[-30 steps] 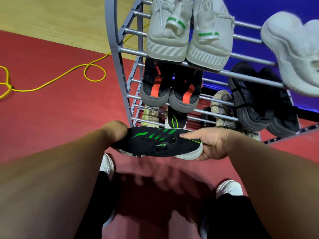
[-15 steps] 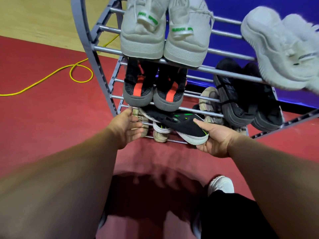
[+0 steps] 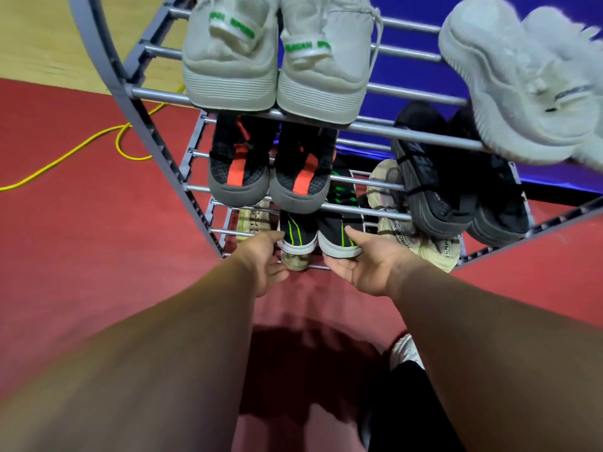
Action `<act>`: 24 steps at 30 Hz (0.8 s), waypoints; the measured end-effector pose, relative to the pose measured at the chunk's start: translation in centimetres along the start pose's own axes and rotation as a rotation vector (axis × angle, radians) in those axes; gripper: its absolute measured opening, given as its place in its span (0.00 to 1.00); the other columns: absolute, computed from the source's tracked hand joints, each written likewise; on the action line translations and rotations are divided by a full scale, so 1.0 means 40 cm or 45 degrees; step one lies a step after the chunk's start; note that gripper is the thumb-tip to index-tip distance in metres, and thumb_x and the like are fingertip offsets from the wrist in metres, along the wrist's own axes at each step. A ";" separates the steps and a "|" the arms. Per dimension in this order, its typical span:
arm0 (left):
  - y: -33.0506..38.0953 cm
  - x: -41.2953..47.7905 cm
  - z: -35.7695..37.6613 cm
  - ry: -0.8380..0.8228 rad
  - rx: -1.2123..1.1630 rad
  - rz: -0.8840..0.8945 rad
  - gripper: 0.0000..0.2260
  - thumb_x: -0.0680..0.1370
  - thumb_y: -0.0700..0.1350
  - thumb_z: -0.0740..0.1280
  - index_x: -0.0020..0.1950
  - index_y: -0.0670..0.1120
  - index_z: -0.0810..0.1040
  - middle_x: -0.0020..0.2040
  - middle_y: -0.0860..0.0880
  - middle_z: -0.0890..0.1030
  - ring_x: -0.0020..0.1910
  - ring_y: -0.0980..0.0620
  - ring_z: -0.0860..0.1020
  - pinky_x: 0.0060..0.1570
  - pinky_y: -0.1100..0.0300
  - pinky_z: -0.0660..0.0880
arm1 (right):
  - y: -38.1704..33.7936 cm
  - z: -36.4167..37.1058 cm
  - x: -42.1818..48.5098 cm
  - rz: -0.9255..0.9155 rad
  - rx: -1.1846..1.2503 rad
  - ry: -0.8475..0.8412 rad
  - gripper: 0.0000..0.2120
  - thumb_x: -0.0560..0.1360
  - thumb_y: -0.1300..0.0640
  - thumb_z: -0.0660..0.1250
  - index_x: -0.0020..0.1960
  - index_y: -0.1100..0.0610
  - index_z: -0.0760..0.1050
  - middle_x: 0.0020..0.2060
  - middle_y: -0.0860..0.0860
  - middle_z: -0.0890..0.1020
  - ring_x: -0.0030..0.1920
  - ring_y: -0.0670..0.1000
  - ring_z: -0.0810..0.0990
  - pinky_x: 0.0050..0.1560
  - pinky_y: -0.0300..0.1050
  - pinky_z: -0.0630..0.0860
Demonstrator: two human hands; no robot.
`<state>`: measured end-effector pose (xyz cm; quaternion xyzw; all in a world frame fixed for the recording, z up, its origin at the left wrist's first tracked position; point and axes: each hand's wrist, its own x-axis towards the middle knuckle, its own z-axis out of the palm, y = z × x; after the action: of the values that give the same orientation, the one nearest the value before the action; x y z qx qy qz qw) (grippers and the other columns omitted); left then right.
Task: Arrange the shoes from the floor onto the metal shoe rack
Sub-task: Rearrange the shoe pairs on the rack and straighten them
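Note:
The grey metal shoe rack (image 3: 375, 128) stands in front of me, with pairs on each tier. On the lowest tier two black shoes with green stripes sit side by side, heels toward me: the left black-green shoe (image 3: 298, 234) and the right black-green shoe (image 3: 341, 231). My right hand (image 3: 362, 267) cups the right shoe's heel, thumb on its side, fingers under the sole. My left hand (image 3: 264, 265) is open, its thumb touching the left shoe's heel. A beige shoe (image 3: 295, 262) lies partly hidden under the left black one.
White shoes with green tabs (image 3: 274, 70) and a white pair (image 3: 528, 93) fill the top tier. Black-orange shoes (image 3: 270, 177) and a black pair (image 3: 456, 190) sit on the middle one. Beige shoes (image 3: 421, 243) are at the lower right. A yellow cable (image 3: 81, 148) lies on the red floor at left.
The black-green shoe went from across my two hands into the lowest tier, beside its mate. My left hand let go of it and moved to the other shoe's heel.

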<state>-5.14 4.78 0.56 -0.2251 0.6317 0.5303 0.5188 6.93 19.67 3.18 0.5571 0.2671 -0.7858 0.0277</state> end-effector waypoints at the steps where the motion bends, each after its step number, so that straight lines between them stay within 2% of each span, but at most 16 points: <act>1: -0.003 0.003 0.008 -0.011 -0.030 -0.011 0.12 0.82 0.50 0.66 0.44 0.45 0.72 0.47 0.44 0.76 0.46 0.46 0.78 0.62 0.48 0.76 | 0.003 0.002 -0.001 0.020 -0.019 -0.022 0.13 0.81 0.56 0.69 0.62 0.62 0.78 0.55 0.60 0.86 0.54 0.58 0.86 0.49 0.55 0.85; 2: -0.006 0.010 0.015 -0.028 -0.056 -0.016 0.11 0.82 0.49 0.66 0.44 0.44 0.73 0.47 0.43 0.77 0.47 0.46 0.79 0.62 0.48 0.76 | 0.005 0.003 0.000 0.036 -0.050 -0.034 0.12 0.81 0.57 0.68 0.60 0.63 0.79 0.55 0.61 0.86 0.54 0.59 0.86 0.47 0.55 0.86; 4: -0.009 0.025 0.031 -0.063 -0.103 -0.011 0.11 0.82 0.49 0.66 0.55 0.41 0.77 0.53 0.41 0.79 0.49 0.46 0.81 0.54 0.49 0.79 | 0.006 0.002 0.002 0.052 -0.090 -0.044 0.09 0.82 0.59 0.67 0.56 0.65 0.79 0.55 0.61 0.86 0.58 0.59 0.85 0.47 0.54 0.85; 6: -0.012 0.041 0.048 -0.050 -0.165 0.000 0.14 0.81 0.48 0.68 0.63 0.42 0.77 0.59 0.40 0.80 0.54 0.45 0.82 0.49 0.50 0.80 | 0.006 -0.003 0.008 0.045 -0.070 -0.045 0.10 0.82 0.60 0.67 0.58 0.66 0.79 0.56 0.62 0.86 0.59 0.59 0.84 0.46 0.53 0.85; 10: -0.022 0.057 0.070 -0.009 -0.272 0.037 0.06 0.82 0.39 0.65 0.58 0.41 0.79 0.60 0.39 0.82 0.57 0.43 0.82 0.47 0.55 0.79 | 0.002 -0.019 0.023 0.012 0.030 -0.079 0.15 0.82 0.62 0.66 0.66 0.68 0.76 0.57 0.62 0.85 0.57 0.61 0.85 0.48 0.53 0.86; 13: -0.026 0.052 0.060 -0.028 -0.322 0.040 0.10 0.83 0.36 0.63 0.63 0.38 0.77 0.60 0.39 0.82 0.57 0.43 0.82 0.45 0.55 0.80 | -0.008 -0.005 0.020 -0.023 0.116 -0.152 0.16 0.82 0.61 0.66 0.67 0.69 0.76 0.57 0.63 0.85 0.55 0.62 0.86 0.52 0.54 0.84; 15: -0.022 0.045 0.037 -0.040 -0.370 0.053 0.12 0.83 0.36 0.63 0.66 0.36 0.76 0.61 0.38 0.81 0.60 0.42 0.81 0.43 0.55 0.81 | -0.011 0.020 0.016 -0.038 0.179 -0.180 0.16 0.82 0.60 0.66 0.66 0.69 0.77 0.55 0.63 0.85 0.54 0.62 0.86 0.51 0.54 0.84; 17: -0.017 0.042 0.002 -0.043 -0.416 0.067 0.13 0.83 0.35 0.62 0.68 0.36 0.75 0.63 0.39 0.81 0.62 0.43 0.80 0.49 0.54 0.81 | -0.006 0.045 0.020 -0.034 0.231 -0.173 0.17 0.82 0.60 0.67 0.66 0.69 0.76 0.54 0.64 0.86 0.54 0.63 0.86 0.47 0.52 0.86; 20: -0.002 0.039 -0.058 -0.041 -0.461 0.109 0.14 0.83 0.35 0.61 0.69 0.36 0.74 0.65 0.40 0.80 0.58 0.44 0.80 0.53 0.54 0.78 | 0.010 0.079 0.033 -0.033 0.289 -0.157 0.18 0.82 0.60 0.67 0.68 0.69 0.74 0.54 0.65 0.85 0.55 0.63 0.86 0.38 0.50 0.86; 22: 0.016 0.039 -0.093 -0.020 -0.487 0.146 0.11 0.84 0.35 0.61 0.65 0.37 0.75 0.65 0.39 0.78 0.58 0.43 0.79 0.56 0.54 0.78 | 0.021 0.095 0.042 -0.038 0.306 -0.158 0.18 0.82 0.60 0.67 0.69 0.69 0.74 0.55 0.65 0.85 0.55 0.63 0.86 0.37 0.49 0.85; 24: 0.036 0.039 -0.124 -0.006 -0.487 0.162 0.06 0.84 0.36 0.61 0.58 0.39 0.75 0.61 0.39 0.78 0.51 0.45 0.80 0.55 0.55 0.77 | 0.033 0.111 0.045 -0.042 0.306 -0.169 0.18 0.83 0.59 0.66 0.69 0.68 0.74 0.54 0.65 0.85 0.55 0.63 0.86 0.39 0.49 0.86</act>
<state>-8.95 1.20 -0.71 -0.2780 0.5311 0.6729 0.4335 2.87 17.01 2.12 0.4986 0.1779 -0.8477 -0.0342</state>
